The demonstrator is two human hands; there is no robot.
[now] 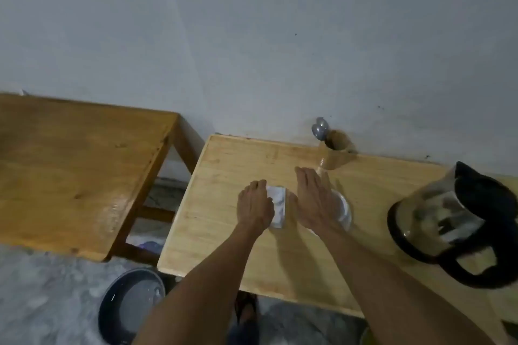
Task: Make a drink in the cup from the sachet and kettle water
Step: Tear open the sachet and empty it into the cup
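Note:
A white sachet [278,206] lies flat on the light wooden table [224,232]. My left hand [254,209] has its fingers curled over the sachet's left edge and grips it. My right hand [313,202] is just right of the sachet, palm down with its fingers stretched out straight. A clear cup [344,211] stands against the right side of that hand, which partly hides it. The glass kettle [437,218], with a black base and handle, stands at the table's right end, well apart from both hands.
A wooden holder [337,152] with spoons [319,129] stands at the back by the grey wall. A darker wooden table [70,171] is to the left across a gap. A dark blue basin [131,305] sits on the floor, near my foot [246,309].

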